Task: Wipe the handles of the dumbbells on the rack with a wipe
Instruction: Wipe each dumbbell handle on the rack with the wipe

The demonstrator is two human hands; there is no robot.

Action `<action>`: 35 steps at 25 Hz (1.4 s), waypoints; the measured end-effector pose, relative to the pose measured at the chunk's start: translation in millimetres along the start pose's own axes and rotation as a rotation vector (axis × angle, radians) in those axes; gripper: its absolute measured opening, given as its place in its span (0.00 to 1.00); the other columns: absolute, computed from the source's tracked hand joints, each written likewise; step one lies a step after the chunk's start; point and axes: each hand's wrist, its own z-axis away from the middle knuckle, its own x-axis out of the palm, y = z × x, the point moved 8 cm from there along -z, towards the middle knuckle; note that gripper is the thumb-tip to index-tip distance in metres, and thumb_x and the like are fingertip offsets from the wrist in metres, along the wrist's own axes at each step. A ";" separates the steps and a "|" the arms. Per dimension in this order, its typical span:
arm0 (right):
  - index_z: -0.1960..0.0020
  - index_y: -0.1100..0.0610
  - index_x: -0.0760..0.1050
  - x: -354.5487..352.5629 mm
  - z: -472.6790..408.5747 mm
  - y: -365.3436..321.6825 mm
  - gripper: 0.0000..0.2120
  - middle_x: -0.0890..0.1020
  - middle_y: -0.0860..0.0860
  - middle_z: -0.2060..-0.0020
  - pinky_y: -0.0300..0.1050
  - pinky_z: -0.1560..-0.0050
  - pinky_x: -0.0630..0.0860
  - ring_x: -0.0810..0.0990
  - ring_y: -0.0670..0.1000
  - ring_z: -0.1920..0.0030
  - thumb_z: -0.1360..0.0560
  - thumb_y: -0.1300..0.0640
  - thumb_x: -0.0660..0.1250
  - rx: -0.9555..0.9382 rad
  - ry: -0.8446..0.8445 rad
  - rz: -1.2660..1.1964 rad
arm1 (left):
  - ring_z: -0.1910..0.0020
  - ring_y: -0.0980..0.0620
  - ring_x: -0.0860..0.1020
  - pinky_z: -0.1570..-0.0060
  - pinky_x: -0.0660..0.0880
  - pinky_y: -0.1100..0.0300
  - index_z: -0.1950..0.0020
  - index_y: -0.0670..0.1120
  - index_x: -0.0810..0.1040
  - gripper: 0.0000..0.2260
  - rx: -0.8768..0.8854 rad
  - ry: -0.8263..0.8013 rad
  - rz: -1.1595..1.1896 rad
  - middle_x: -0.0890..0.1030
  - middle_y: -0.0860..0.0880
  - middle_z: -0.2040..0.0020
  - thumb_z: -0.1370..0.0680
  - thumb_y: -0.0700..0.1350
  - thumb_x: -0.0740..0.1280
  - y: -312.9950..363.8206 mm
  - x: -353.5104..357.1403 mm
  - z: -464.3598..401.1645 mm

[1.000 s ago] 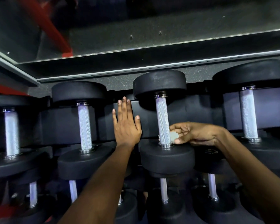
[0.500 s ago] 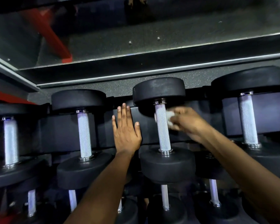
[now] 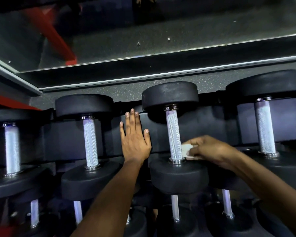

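Pinched in our right hand point(image 3: 210, 150), a small folded white wipe point(image 3: 186, 151) sits pressed against the right side of a knurled silver dumbbell handle point(image 3: 173, 134), low down near the chrome collar just above the front black rubber head point(image 3: 178, 178); the fingers curl round the wipe and the grip is closed on it. Our left hand point(image 3: 135, 141) lies flat with straight, slightly spread fingers against the dark padded rack point(image 3: 68, 141) panel, between that dumbbell and the next black dumbbell with a silver handle point(image 3: 91, 142) to its left, holding nothing. We are wiping the third dumbbell from the rack's left edge on the upper tier; its rear black head point(image 3: 169, 94) rests against the back rail. Further along the same tier, one more dumbbell handle point(image 3: 12, 147) stands near the left edge and another point(image 3: 265, 125) toward the right edge, both upright in our view and well apart from the hands. Below, a lower tier of smaller dumbbells with thin silver handles point(image 3: 175, 209) shows beneath our forearms. Behind the rack we see speckled dark flooring point(image 3: 109, 88) and a mirror point(image 3: 143, 31) with a metal frame, with a red beam point(image 3: 53, 35) reflected in it.
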 end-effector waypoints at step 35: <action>0.27 0.60 0.62 -7.9 16.7 -58.8 0.20 0.66 0.57 0.29 0.43 0.27 0.56 0.65 0.52 0.29 0.17 0.59 0.44 -1.264 0.236 1.400 | 0.22 0.46 0.51 0.24 0.46 0.47 0.22 0.39 0.55 0.29 0.008 0.014 0.001 0.55 0.43 0.21 0.21 0.50 0.50 -0.4 -0.4 1.2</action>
